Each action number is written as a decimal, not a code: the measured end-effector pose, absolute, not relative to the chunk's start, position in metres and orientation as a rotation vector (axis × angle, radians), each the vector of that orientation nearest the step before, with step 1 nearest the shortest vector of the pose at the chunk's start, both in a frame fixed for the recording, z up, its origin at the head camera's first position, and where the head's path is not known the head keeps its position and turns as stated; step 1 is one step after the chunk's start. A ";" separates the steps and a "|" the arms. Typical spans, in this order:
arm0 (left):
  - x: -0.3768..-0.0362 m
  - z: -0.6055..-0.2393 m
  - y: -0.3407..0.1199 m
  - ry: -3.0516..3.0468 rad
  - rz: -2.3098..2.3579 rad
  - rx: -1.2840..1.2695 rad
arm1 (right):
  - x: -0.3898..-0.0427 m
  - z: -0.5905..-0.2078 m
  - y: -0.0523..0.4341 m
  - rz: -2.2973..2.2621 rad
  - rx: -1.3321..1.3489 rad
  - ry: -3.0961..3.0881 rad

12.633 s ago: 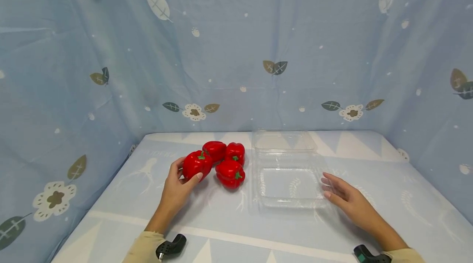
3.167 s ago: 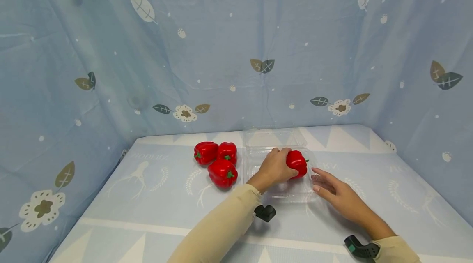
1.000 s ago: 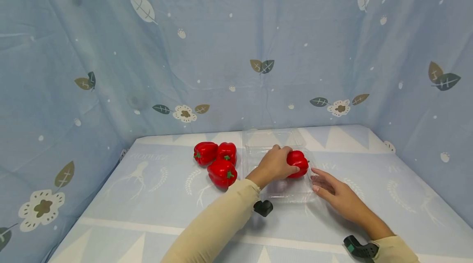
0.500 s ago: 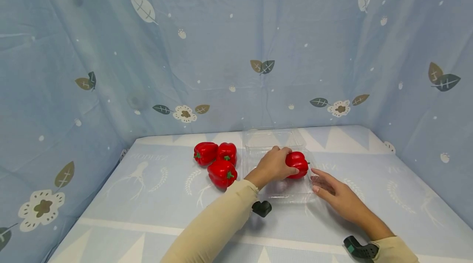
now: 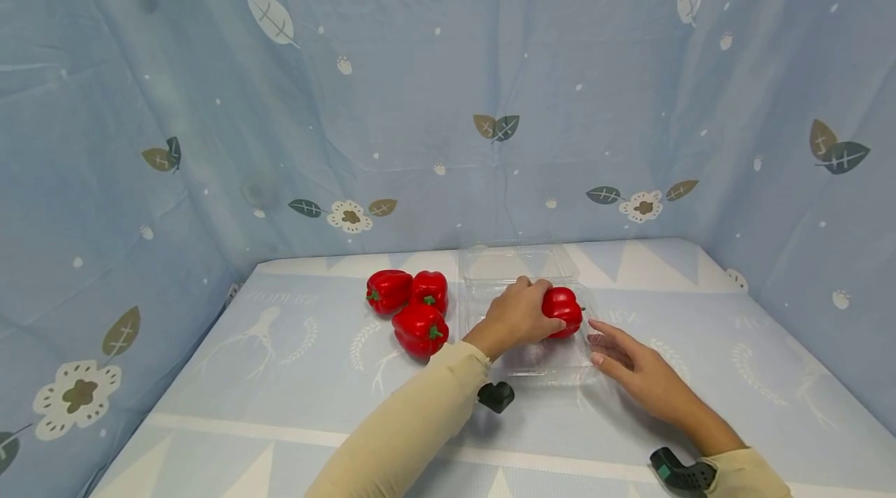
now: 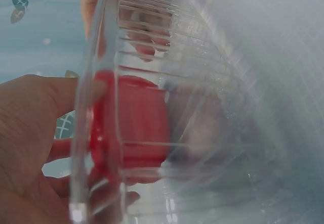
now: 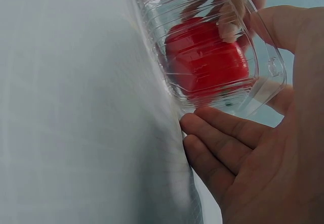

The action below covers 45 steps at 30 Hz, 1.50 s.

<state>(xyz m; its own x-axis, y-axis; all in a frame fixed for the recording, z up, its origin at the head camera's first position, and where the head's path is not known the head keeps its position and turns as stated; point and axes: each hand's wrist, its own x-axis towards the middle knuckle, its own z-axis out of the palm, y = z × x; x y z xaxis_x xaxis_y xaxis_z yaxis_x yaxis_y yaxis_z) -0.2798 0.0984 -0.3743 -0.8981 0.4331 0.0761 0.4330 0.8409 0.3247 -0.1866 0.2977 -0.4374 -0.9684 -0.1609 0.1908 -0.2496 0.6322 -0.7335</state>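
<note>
My left hand [image 5: 537, 308] reaches across into a clear plastic clamshell container [image 5: 539, 367] and grips a red bell pepper [image 5: 565, 308] at its far right side. Through the ribbed wall [image 6: 167, 57] in the left wrist view, the pepper [image 6: 134, 128] shows red beside my left hand [image 6: 30, 133]. My right hand [image 5: 616, 350] lies open on the table with straight fingers against the container's right edge. In the right wrist view the pepper [image 7: 207, 62] sits inside the container [image 7: 266, 77], just above my right fingers [image 7: 228, 143]. The lid [image 5: 518, 261] lies open behind.
Three more red peppers [image 5: 413, 303] are clustered on the table left of the container. Blue leaf-print cloth covers the table [image 5: 280, 397] and hangs as walls on the left, back and right. A black wrist mount [image 5: 495, 395] sits under my left forearm.
Since the earliest frame my left hand has carried one pepper from the pile into the container. Over the last second both hands and the pepper have barely moved.
</note>
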 end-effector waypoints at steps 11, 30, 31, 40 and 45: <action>-0.275 -0.369 0.088 2.986 0.647 0.712 | -0.186 -0.436 0.295 1.235 0.317 -2.762; -0.237 -0.360 0.027 2.779 1.202 0.778 | -0.186 -0.433 0.296 1.253 0.329 -2.758; -0.236 -0.360 0.024 2.771 1.224 0.777 | -0.186 -0.433 0.296 1.253 0.333 -2.755; -0.237 -0.368 -0.001 2.684 1.423 0.831 | -0.187 -0.436 0.296 1.267 0.355 -2.736; -0.237 -0.371 -0.017 2.580 1.463 0.903 | -0.187 -0.435 0.295 1.244 0.328 -2.749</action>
